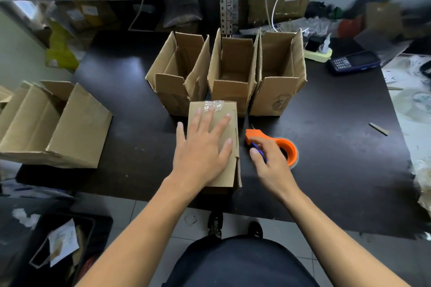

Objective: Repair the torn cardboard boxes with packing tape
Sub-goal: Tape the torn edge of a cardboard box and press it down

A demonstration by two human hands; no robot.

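While left hand (202, 147) lies flat, fingers spread, on the closed box (213, 142) mid-desk (326, 147), right hand (268, 161) curls round the orange tape dispenser (277, 144) beside it; tape roll mostly hidden.

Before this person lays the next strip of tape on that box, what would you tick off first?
1. Box held steady: ok, left hand lies flat on it.
2. Tape dispenser in hand: ok, right hand grips it.
3. Earlier tape smooth: not ok, it looks wrinkled at the far edge.
4. Tape end free to pull: cannot tell.
5. Room on the table beside the box: ok.
6. Remaining tears on the box: cannot tell; the right edge looks slightly open.
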